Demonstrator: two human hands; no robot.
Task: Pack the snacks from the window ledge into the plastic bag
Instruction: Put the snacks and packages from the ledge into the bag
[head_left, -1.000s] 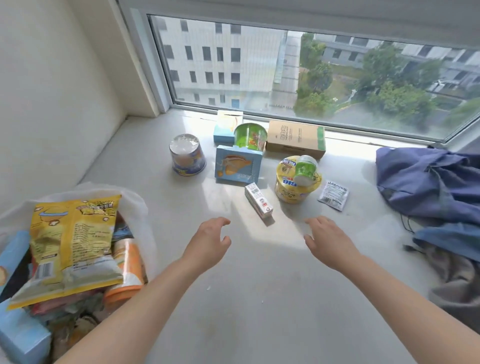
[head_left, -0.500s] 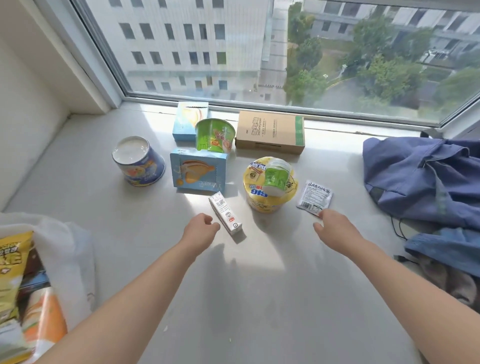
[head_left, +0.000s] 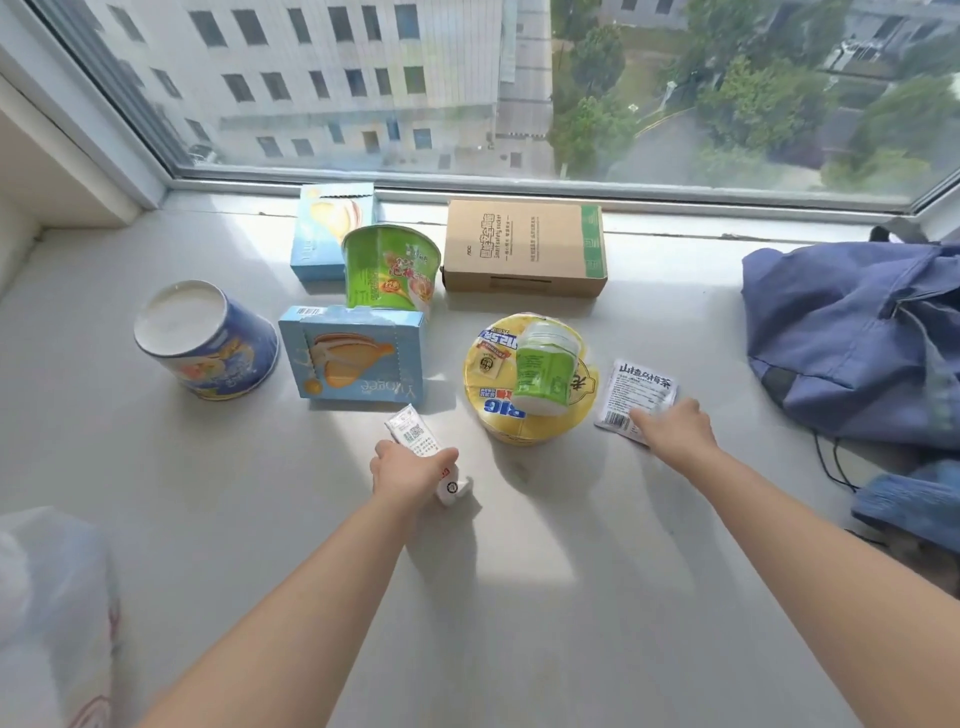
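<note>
Left hand (head_left: 410, 473) is down on the small white carton (head_left: 415, 439), fingers curled over its near half and closed around it, the far end poking out toward the light blue box (head_left: 358, 358) just beyond. Right hand (head_left: 675, 431) lies flat on the near corner of the white sachet (head_left: 636, 392), fingers together and pressing on it; whether they have pinched it I cannot tell. Between the two hands sits the yellow bowl (head_left: 519, 415) with a green-labelled bottle (head_left: 545, 371) lying on its lid, close to both wrists' paths. Farther back stand the green cup (head_left: 389, 270), a second pale blue box (head_left: 324, 228) and the brown cardboard box (head_left: 524, 249) against the window frame. The blue upturned tub (head_left: 208, 343) sits off to the left, well apart from the carton. The ledge (head_left: 519, 597) is bare and wide in front of the hands. A blue cloth bag (head_left: 857, 338) crowds the right edge near the sachet. The plastic bag (head_left: 52, 597) shows at the lower left corner, well away from both hands.
</note>
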